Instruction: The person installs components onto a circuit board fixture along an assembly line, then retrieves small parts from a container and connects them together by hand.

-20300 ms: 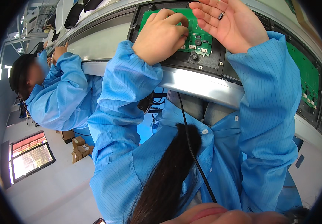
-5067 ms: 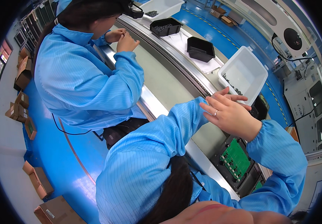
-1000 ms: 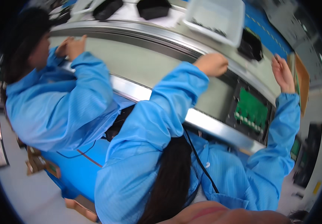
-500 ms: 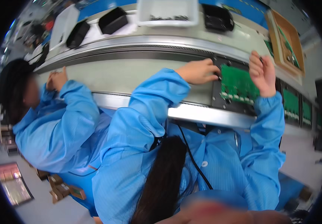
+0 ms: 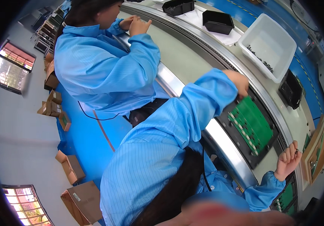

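A green circuit board (image 5: pixel 253 122) with a row of pale connectors along its near edge lies in a black carrier (image 5: pixel 231 130) on the conveyor. My left hand (image 5: pixel 238 83) is curled at the far left corner of the board, fingertips pointing down. Its back hides most of the fingers and whatever they hold. Off the right end of that carrier, my right hand (image 5: pixel 288 161) is raised, with thumb and fingers pinched on a small dark part (image 5: pixel 296 151), too small to name.
Beyond the conveyor rail stand a white bin (image 5: pixel 271 41) of small dark parts and black bins (image 5: pixel 217 22). A wooden tray (image 5: pixel 316 150) is at the right, near another green board (image 5: pixel 286 197). At my left sits a co-worker in blue (image 5: pixel 101 64); cardboard boxes (image 5: pixel 84 201) lie on the floor.
The view has swung left and tilted, so the conveyor now runs diagonally. My left hand remains by the board's corner; my right hand is now farther from the board, still pinching the small dark part.
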The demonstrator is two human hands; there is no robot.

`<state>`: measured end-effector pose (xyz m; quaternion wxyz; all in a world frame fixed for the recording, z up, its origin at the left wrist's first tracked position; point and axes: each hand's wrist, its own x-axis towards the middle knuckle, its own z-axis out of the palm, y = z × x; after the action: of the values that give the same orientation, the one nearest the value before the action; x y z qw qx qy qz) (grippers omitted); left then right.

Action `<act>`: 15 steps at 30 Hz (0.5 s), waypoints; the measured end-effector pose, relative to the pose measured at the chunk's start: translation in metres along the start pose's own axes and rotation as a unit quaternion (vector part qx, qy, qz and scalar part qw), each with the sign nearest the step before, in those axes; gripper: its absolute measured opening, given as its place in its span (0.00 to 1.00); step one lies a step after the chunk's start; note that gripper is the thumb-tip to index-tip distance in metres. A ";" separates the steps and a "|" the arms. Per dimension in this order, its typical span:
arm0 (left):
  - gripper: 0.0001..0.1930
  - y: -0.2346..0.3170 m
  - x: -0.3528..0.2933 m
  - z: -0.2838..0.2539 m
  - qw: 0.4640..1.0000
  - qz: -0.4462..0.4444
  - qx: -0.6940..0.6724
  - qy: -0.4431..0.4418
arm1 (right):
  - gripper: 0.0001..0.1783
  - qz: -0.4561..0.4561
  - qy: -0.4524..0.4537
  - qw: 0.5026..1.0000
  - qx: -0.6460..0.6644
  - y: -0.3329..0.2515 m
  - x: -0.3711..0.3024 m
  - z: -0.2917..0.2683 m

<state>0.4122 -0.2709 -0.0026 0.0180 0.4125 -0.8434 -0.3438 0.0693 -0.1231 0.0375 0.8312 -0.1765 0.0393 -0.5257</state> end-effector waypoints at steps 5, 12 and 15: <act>0.16 0.015 -0.050 -0.025 0.985 -0.166 0.007 0.049 | 0.01 0.037 0.030 0.999 0.020 0.003 -0.006 0.010; 0.19 0.033 -0.021 -0.014 0.983 -0.076 0.034 0.164 | 0.04 0.072 0.089 0.993 -0.034 0.016 -0.013 -0.013; 0.15 0.044 -0.018 -0.009 0.977 0.002 0.014 0.214 | 0.04 0.075 0.185 0.975 -0.094 0.028 -0.009 -0.003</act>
<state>0.3971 -0.2446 0.0351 0.1929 0.4755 -0.8253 -0.2357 0.0882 -0.1051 0.0245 0.8262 -0.1502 0.2548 -0.4795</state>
